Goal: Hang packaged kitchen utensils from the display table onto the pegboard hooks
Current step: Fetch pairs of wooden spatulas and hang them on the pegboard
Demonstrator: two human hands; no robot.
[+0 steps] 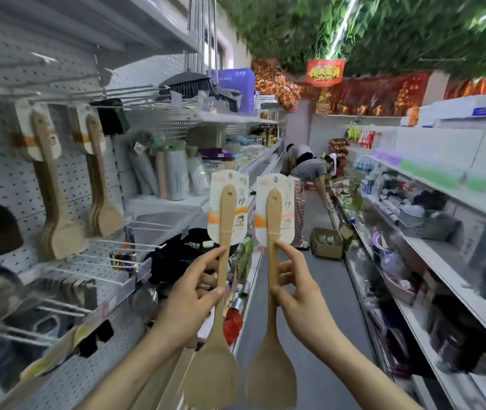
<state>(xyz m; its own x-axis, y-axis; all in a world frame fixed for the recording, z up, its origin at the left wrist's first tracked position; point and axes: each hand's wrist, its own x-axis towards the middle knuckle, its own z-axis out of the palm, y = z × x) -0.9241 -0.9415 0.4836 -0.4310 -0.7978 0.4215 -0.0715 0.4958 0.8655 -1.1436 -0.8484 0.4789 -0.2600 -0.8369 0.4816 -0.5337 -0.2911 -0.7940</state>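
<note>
- Left spatula [220, 315] and right spatula [271, 335], both wooden, stand upright just beside each other in mid-air over the shop aisle, blades down. Each has a printed backing card [237, 202] at the top of its handle.
- The left hand [190, 294] grips the left spatula's handle below its card, with thumb and fingers curled round it.
- The right hand [300, 294] holds the right spatula's handle the same way, at about the same height.
- The pegboard [8, 184] is on the left, carrying hung spatulas [55, 202] of the same kind, with wire hooks [135, 247] jutting out lower down.
</note>
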